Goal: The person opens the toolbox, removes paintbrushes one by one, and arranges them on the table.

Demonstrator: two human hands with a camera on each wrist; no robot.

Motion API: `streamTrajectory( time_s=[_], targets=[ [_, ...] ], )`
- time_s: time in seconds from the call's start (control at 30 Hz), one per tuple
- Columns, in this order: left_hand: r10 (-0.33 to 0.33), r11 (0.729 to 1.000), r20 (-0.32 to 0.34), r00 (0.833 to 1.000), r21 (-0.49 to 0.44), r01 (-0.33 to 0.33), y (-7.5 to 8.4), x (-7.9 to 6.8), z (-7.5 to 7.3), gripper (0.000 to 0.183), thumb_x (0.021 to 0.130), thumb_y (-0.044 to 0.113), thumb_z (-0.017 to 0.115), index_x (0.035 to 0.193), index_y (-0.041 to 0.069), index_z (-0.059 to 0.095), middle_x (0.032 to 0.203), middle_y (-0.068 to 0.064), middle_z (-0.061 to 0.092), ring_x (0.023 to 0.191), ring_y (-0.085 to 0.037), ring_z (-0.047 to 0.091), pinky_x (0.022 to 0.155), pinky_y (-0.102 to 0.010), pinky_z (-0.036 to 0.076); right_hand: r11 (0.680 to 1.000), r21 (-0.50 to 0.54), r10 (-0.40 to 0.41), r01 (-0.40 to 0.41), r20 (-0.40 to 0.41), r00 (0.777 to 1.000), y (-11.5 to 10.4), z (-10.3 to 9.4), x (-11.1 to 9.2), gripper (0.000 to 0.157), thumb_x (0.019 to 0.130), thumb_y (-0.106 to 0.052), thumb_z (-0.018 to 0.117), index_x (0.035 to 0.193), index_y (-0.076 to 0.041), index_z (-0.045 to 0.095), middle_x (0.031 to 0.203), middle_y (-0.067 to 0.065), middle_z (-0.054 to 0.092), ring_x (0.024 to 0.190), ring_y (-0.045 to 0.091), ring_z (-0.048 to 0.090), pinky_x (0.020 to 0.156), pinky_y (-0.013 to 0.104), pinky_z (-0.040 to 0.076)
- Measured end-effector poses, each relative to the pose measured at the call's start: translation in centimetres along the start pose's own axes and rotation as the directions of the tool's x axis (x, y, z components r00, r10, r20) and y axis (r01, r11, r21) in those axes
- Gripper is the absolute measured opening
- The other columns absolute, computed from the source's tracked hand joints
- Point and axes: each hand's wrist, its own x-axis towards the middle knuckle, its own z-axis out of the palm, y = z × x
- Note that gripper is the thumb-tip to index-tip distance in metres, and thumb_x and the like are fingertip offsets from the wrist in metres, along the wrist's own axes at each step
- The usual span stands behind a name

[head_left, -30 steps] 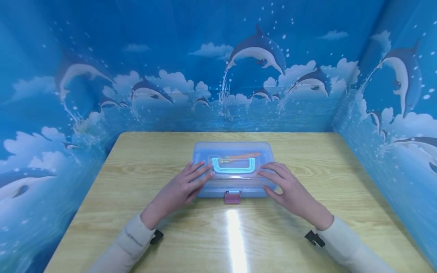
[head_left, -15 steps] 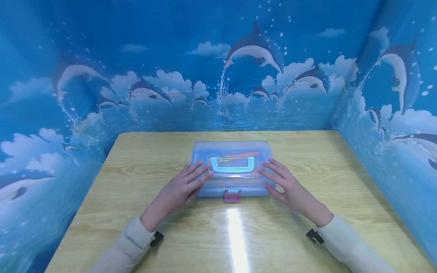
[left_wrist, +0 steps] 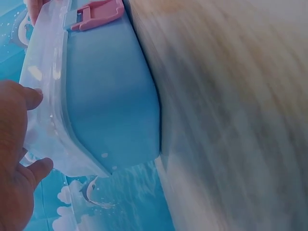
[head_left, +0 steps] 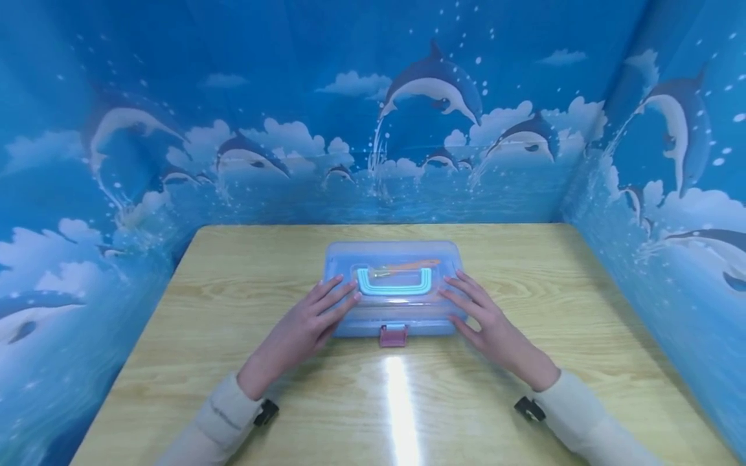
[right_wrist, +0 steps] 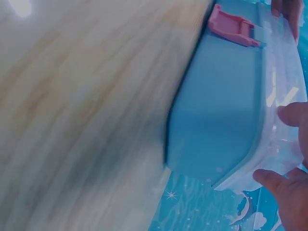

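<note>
Blue box (left_wrist: 113, 91) near the bench (head_left: 524, 272)'s far edge, pink latch (head_left: 394, 336) facing near edge, left hand (head_left: 302, 327) and right hand (head_left: 495, 329) unclenched, touching lid (head_left: 396, 311)

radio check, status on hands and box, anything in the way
Left hand and right hand at opposite ends of clear lid. Blue storage box: lid down, turquoise handle folded flat. Nothing seen blocking either hand.

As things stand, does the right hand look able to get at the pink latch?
Likely yes: the right hand is at the right end of the box, and the pink latch sticks out at the front with nothing visible between them.
</note>
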Motion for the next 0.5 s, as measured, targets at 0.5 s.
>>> streamTrajectory(
  time_s=[0.5],
  targets=[
    [0.002,0.999,-0.029,1.000,-0.040,-0.004,0.36,0.01,-0.02,0.073,0.084,-0.002,0.078,0.151,0.009,0.049,0.159,-0.008,0.045,0.148,-0.037,0.037,0.117,-0.059,0.036,0.999,0.026,0.034,-0.033,-0.043,0.998,-0.35,0.25,0.21,0.067,0.080,0.013,0.073,0.143,-0.003,0.055,0.150,0.021,0.049,0.151,0.036,0.032,0.125,0.026,0.024]
  ],
)
